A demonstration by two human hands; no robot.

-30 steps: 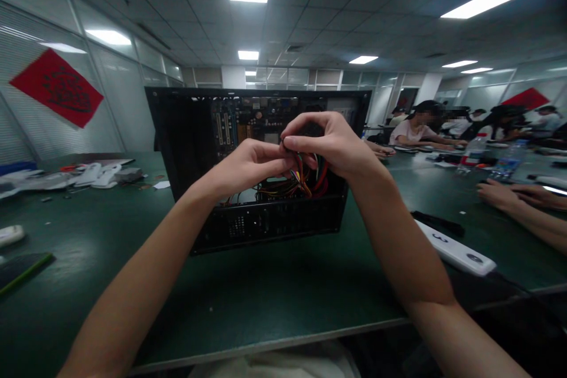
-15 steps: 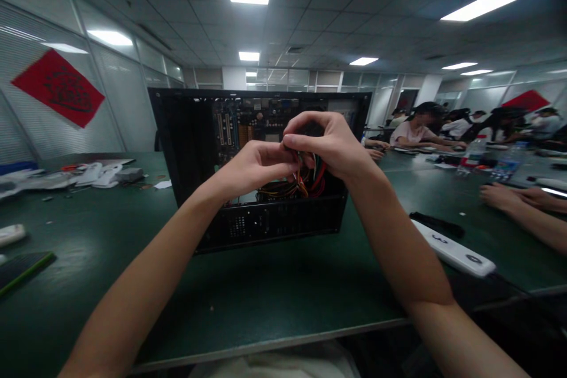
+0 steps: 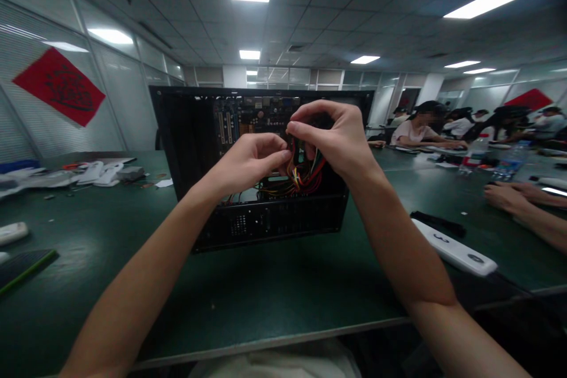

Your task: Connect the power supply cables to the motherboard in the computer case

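Note:
An open black computer case (image 3: 186,130) stands on the green table (image 3: 266,295), its motherboard (image 3: 248,115) facing me. A bundle of red, yellow and orange power cables (image 3: 303,177) hangs inside it. My left hand (image 3: 248,162) is closed, its fingertips pinching the top of the cable bundle. Just to its right, my right hand (image 3: 336,139) is also closed, pinching the same cables at a small dark connector between thumb and forefinger. The connector itself is mostly hidden by my fingers.
A white power strip (image 3: 456,248) lies right of the case, a black item (image 3: 436,222) behind it. Another person's hands (image 3: 509,195) rest at the right edge. Several people sit at the far right. White parts (image 3: 97,172) and a remote (image 3: 11,231) lie left.
Both hands have risen slightly with the cables; the right hand has lifted and tilted, pulling the bundle a little higher in front of the motherboard.

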